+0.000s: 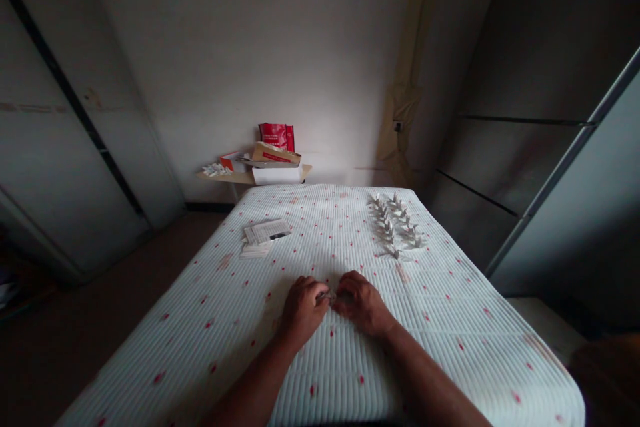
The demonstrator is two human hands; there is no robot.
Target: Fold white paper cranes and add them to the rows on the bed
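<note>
My left hand [304, 307] and my right hand [361, 301] meet over the middle of the bed, fingers closed in a pinch. Between them is a small greyish piece of folded paper [328, 296], mostly covered by the fingers, so its exact shape is hidden. Beyond and to the right, several folded paper cranes [387, 225] stand in two rows on the bedspread. A stack of printed paper sheets [267, 231] lies beyond my hands on the left.
A white ribbed bedspread [220, 300] with red marks covers the bed. Past its far edge, a small table [240, 178] carries a white box [277, 175], a red bag [275, 136] and other packages. Cabinets flank both sides.
</note>
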